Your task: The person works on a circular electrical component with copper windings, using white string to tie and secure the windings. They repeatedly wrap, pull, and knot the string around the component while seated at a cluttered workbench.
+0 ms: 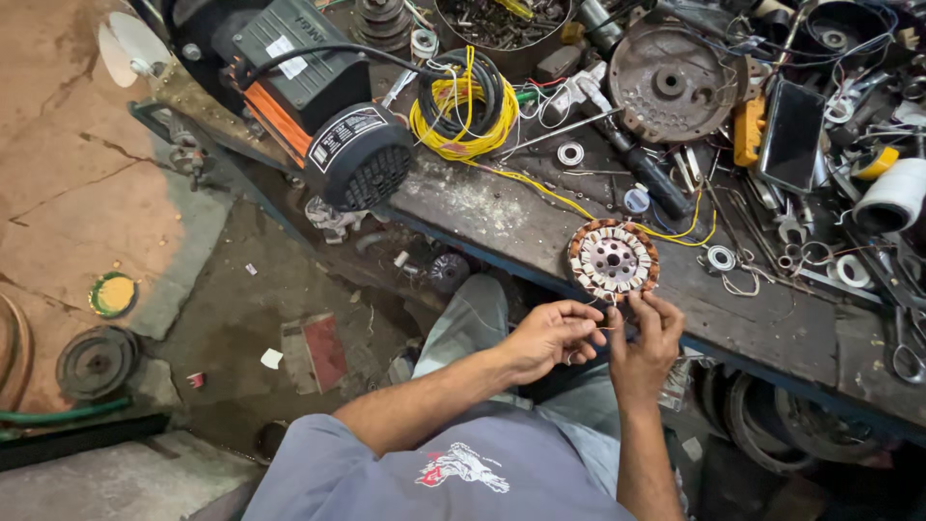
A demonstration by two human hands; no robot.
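Note:
A round stator (612,259) with copper windings and white slot liners lies near the front edge of the dark workbench (772,318). Thin copper wire ends hang from its near side. My left hand (552,334) and my right hand (644,343) are together just below the stator, fingers pinched on those wire ends. A yellow wire (540,185) runs from the stator back to a coil of yellow and black cable (463,101).
An electric motor (318,106), black with orange, sits at the bench's left end. A rusty round cover plate (670,72), a phone (791,135), rolls of tape (892,193), washers and hand tools crowd the back and right. A pulley (96,362) lies on the floor.

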